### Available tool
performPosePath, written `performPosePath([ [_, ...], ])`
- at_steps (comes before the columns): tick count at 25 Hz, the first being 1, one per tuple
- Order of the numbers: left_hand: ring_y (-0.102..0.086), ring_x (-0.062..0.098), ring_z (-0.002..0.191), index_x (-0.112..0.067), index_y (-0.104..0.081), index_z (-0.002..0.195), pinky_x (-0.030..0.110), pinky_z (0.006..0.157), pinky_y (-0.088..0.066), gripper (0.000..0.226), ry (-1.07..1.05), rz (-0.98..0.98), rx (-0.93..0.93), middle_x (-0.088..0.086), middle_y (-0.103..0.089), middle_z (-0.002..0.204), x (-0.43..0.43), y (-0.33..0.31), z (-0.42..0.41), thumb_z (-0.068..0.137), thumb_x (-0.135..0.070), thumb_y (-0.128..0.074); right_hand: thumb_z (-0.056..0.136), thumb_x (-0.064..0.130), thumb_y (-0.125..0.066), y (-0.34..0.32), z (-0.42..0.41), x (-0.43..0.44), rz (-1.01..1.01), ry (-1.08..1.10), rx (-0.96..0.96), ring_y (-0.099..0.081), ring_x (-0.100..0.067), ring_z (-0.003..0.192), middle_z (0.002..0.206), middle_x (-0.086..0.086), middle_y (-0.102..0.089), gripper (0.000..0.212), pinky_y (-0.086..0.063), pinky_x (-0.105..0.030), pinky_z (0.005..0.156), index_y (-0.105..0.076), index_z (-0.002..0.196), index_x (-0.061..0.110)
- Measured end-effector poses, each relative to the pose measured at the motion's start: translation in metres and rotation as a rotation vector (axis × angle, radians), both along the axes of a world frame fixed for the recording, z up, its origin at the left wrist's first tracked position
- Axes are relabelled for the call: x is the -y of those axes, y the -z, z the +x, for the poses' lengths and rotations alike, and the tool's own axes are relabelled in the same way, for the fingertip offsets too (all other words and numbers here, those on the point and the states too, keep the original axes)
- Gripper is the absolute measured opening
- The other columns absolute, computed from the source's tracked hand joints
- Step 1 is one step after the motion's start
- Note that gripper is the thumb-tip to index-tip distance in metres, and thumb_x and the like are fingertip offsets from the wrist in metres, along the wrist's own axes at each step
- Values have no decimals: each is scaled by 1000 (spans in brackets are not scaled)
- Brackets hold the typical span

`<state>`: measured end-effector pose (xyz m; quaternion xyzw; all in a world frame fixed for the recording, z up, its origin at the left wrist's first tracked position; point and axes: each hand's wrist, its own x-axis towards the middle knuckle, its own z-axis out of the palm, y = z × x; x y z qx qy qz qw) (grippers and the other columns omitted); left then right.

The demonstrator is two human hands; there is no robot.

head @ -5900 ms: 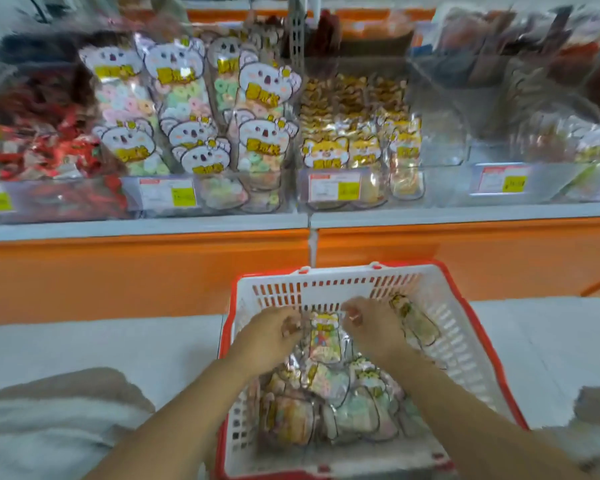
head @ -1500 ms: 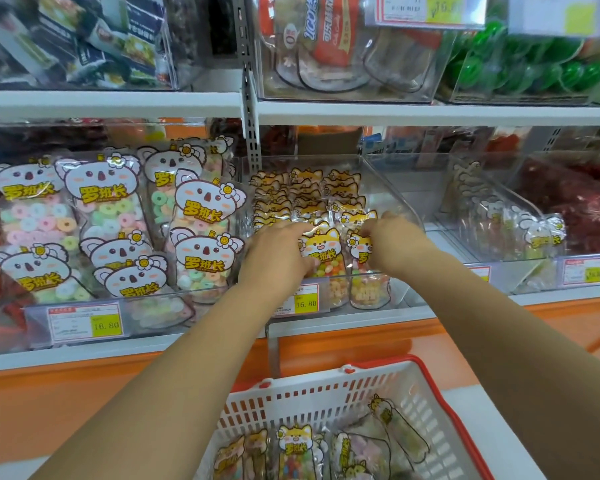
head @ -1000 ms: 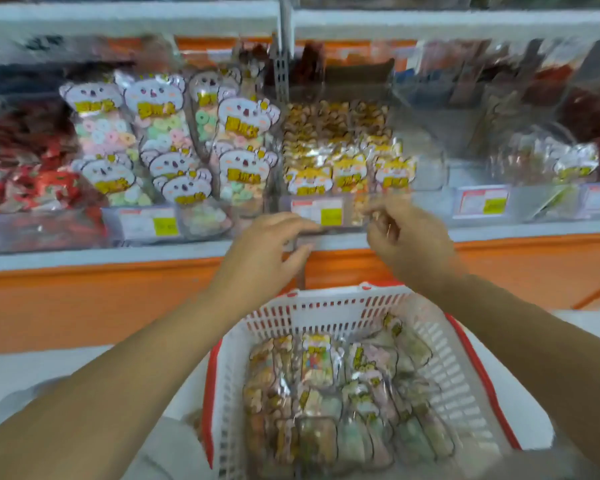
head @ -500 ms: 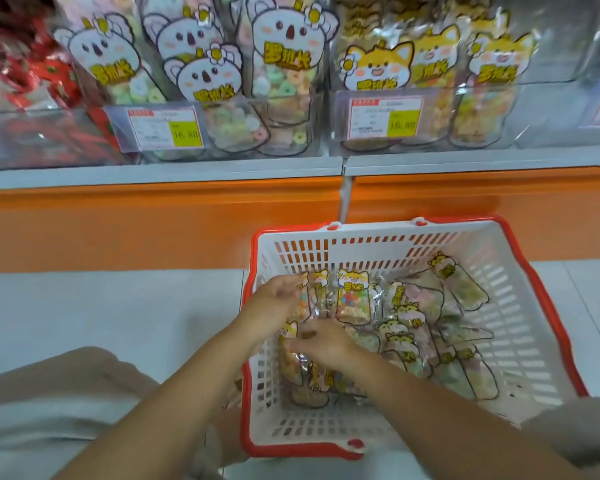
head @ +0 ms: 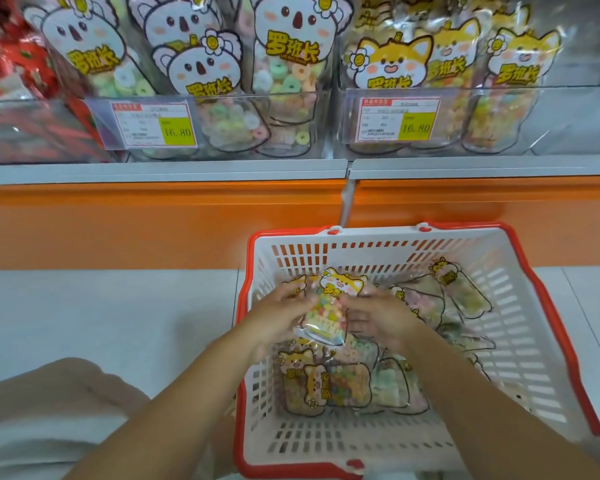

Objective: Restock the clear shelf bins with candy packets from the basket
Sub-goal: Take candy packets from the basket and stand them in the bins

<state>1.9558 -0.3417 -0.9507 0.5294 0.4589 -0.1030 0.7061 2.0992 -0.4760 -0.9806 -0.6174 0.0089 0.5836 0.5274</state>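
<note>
Left hand [head: 279, 318] and right hand [head: 380, 317] are pinching one candy packet [head: 326, 311] between them, one hand on each side edge. The fingertips are smearing with motion, so exact finger placement is not readable. The packet is hanging upright, fox header at the top, over the far-left part of the basket [head: 520, 341], lifted off the loose packets [head: 326, 386] lying in the bottom.

Change: half a second back both hands were digging low in the pile with nothing raised, and now one packet is coming up. A second and a half back the hands were working at the shelf. My reading is that a fresh fetch is under way, the grasp is made and the carry to the shelf is coming next. Many packets are still lying in the basket, so the restock is looking well short of done.

Outward: matching fox packets [head: 392, 64] are standing in the clear bin [head: 568, 119] far and right of centre, behind a price label [head: 400, 121]. The koala bin [head: 291, 133] is sitting just left of it and is probably the wrong home.

Edges and room:
- The basket's far wall and red rim are standing between packet and shelf, and the lift is needing to clear them.
- Next the orange panel [head: 153, 223] and the shelf lip [head: 465, 168] are jutting towards the near side.
- The bin's front wall is rising before the row, so entry is looking best from above.
- The right end of the fox bin is showing open room.
</note>
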Motion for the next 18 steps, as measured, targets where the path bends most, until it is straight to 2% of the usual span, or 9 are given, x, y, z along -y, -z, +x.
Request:
performPosePath([
  [2,-52,17,125,-34,-52,136,46,106,-42,65,28,-27,3,-9,-53,138,1,9,2,77,-36,-79,92,19,-65,0,-8,-5,80,-24,-41,-71,-28,87,93,-14,-74,20,-58,-39,78,-62,99,0],
  [4,-61,15,115,-31,-63,123,42,100,-48,45,-7,30,5,-5,-63,130,2,19,5,81,-27,-77,97,32,-56,4,-7,-12,38,78,17,-69,-27,84,89,-10,-73,26,-56,-42,87,-62,107,8],
  [6,-65,9,97,-22,-63,121,28,79,-52,35,-103,85,-14,-4,-70,114,4,22,5,87,-20,-72,102,30,-46,19,10,-12,-222,101,341,-64,-28,98,117,-13,-66,33,-49,-39,93,-57,123,7],
  [8,-65,7,91,-21,-64,115,25,68,-48,27,-172,124,-35,-4,-71,105,7,23,6,89,-18,-70,101,23,-47,40,23,-3,-453,-88,640,-55,-31,119,141,-13,-50,41,-44,-38,96,-46,139,7],
  [10,-66,14,95,-21,-63,114,28,71,-48,28,-217,130,-66,-2,-71,106,10,29,6,87,-19,-71,95,30,-57,58,20,3,-535,-256,620,-49,-32,126,150,-13,-38,62,-48,-39,93,-32,149,10],
  [12,-63,19,102,-20,-60,118,32,79,-45,33,-213,139,-107,1,-68,113,10,36,6,87,-23,-71,89,30,-67,75,11,4,-524,-192,537,-42,-34,132,152,-14,-30,76,-45,-45,102,-26,151,12],
  [14,-59,18,102,-18,-56,122,32,82,-40,35,-196,138,-129,1,-65,117,11,37,7,89,-24,-69,86,17,-72,84,3,0,-405,41,428,-57,-29,108,122,-16,-53,52,-43,-37,102,-45,129,5],
  [16,-54,14,97,-18,-52,126,31,83,-37,35,-179,152,-108,-5,-61,111,11,38,9,93,-20,-64,89,16,-69,78,6,0,-401,73,449,-50,-20,74,81,-7,-49,23,-32,-22,92,-47,93,8],
  [18,-49,15,103,-17,-45,134,31,88,-35,41,-168,118,-106,-11,-51,106,12,34,8,96,-17,-59,90,16,-67,69,15,6,-356,176,389,-55,-25,78,87,-11,-57,18,-42,-39,72,-49,89,11],
])
